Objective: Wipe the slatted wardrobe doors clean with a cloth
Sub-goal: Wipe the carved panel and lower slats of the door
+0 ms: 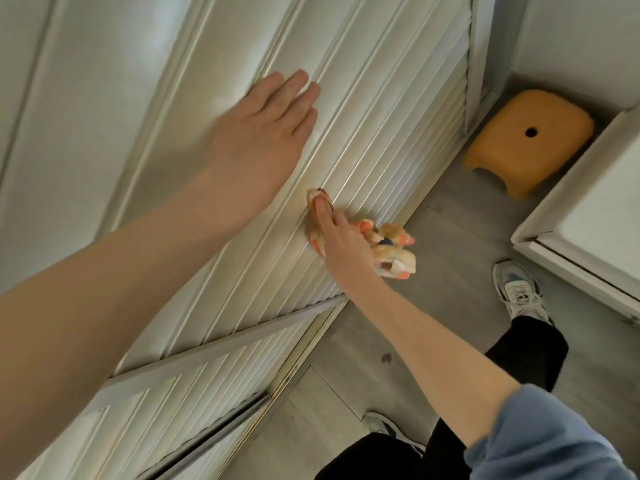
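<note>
The left hand (266, 133) lies flat and open against the slatted wardrobe door (363, 98), while the right hand (341, 242), lower and nearer the floor, pinches the cloth (391, 251) onto a slat, poised to run along its length.

Your left hand (266, 133) lies flat on the slatted wardrobe door (381, 98), which fills the left of your view. Your right hand (341, 244) is on the same door, nearer you than the left hand and just right of the left wrist. It holds the cloth (391, 249) to the slats with one fingertip, and the rest of the cloth bunches on the hand's right side. A second door panel (207, 393) adjoins it, nearer you. The floor (443, 271) runs along the doors' right. On it the stool (530, 140) stands at the far end, between the door and a cabinet (588, 220) on the right. One shoe (519, 289) stands just beside the cabinet, and the other shoe (381, 424) is nearer you.
</note>
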